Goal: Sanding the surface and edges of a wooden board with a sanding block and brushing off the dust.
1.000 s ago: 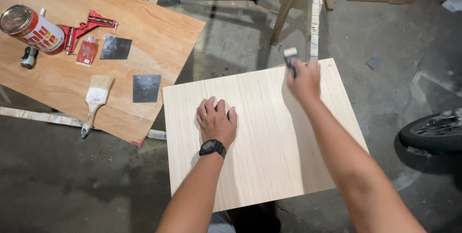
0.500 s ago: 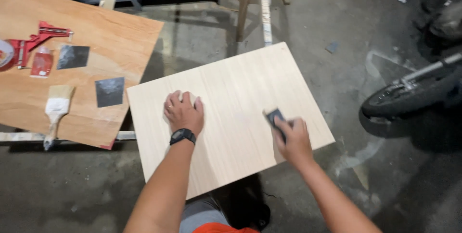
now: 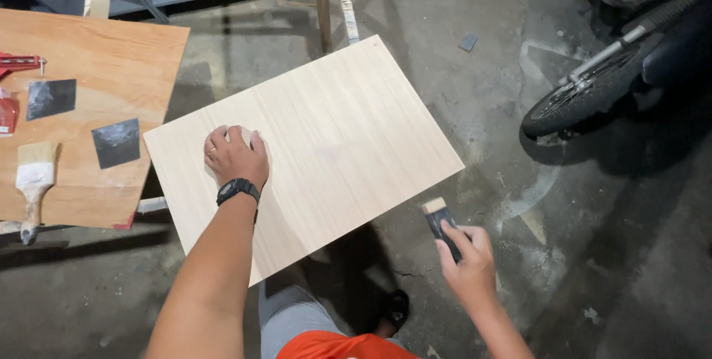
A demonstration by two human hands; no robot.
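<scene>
Left hand point(image 3: 236, 157) lies flat, palm down, on the pale wood panel point(image 3: 326, 144), pressing near its left edge; fingers spread slightly, gripping nothing. A dark wristwatch point(image 3: 237, 190) sits on that wrist.

Right hand point(image 3: 466, 259) is off the panel, out past its near right edge and over the concrete floor point(image 3: 519, 292). Fingers are closed around a small sanding block point(image 3: 440, 222), dark-wrapped with a bare wood end pointing away from the person.

Panel lies tilted across the view, centre of scene.

Left: brown plywood sheet point(image 3: 96, 62) carrying a paintbrush point(image 3: 33, 185), two dark sandpaper squares point(image 3: 115, 142) and a red tool point(image 3: 18, 62) at the edge.

Far right: a motorcycle wheel point(image 3: 586, 96).
</scene>
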